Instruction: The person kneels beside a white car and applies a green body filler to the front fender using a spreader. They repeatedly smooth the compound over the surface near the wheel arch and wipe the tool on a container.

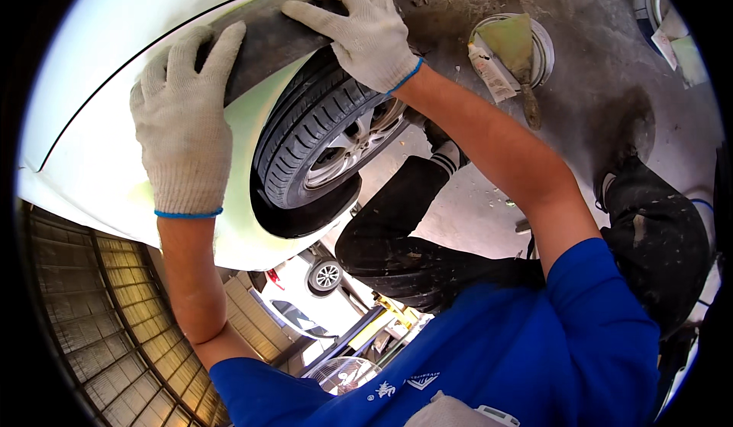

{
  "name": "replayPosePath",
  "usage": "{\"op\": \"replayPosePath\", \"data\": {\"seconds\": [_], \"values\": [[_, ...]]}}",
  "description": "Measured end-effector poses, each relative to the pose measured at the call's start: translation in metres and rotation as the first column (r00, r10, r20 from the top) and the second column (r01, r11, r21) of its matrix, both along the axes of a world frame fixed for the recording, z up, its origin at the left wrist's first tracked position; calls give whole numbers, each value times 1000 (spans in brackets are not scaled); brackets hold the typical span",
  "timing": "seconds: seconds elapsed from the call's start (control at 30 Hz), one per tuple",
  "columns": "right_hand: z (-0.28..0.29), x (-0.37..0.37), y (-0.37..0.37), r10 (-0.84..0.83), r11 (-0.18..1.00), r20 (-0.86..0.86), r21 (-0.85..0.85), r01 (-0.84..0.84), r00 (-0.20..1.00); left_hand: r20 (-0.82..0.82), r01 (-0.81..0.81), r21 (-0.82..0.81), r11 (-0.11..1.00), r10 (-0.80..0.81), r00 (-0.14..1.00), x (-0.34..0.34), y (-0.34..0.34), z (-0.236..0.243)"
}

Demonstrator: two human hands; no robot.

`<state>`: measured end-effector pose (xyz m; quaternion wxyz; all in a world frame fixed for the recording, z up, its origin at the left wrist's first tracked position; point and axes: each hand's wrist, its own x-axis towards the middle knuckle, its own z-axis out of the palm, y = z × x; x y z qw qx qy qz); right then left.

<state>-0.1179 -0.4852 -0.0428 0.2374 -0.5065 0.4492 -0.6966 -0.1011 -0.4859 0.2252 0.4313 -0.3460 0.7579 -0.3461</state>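
Both my hands wear off-white knitted gloves with blue cuffs and rest on a pale car body panel [95, 148] around a wheel arch. A dark grey, flexible-looking strip [269, 41] lies along the panel above the arch; its exact kind I cannot tell. My left hand [183, 118] lies at the strip's left end, thumb on its edge and fingers stretched out. Flat over the far right part of the strip is my right hand [363, 30], fingers spread. Below the strip, the arch edge shows a yellowish-green patch [244, 121]. Under it sits a black tyre [294, 156] on a silver wheel [355, 148].
On the floor to the right stands a round tub [542, 53] with a green spreader-like sheet, a tube and a brush across it. Another container [653, 14] is farther right. My bent legs in black trousers [412, 263] are beside the wheel. A barred shutter [114, 297] stands at left.
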Motion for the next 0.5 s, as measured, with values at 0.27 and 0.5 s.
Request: {"op": "replayPosePath", "data": {"seconds": [0.27, 0.5], "values": [[-4, 33, 2, 19, 996, 36, -85, -16, 999, -121, -158, -123, 980, 143, 982, 38, 34, -16], [-57, 47, 31, 144, 972, -101, -174, -160, 984, -221, -50, -212, 976, 2, 975, 93, 92, -75]]}}
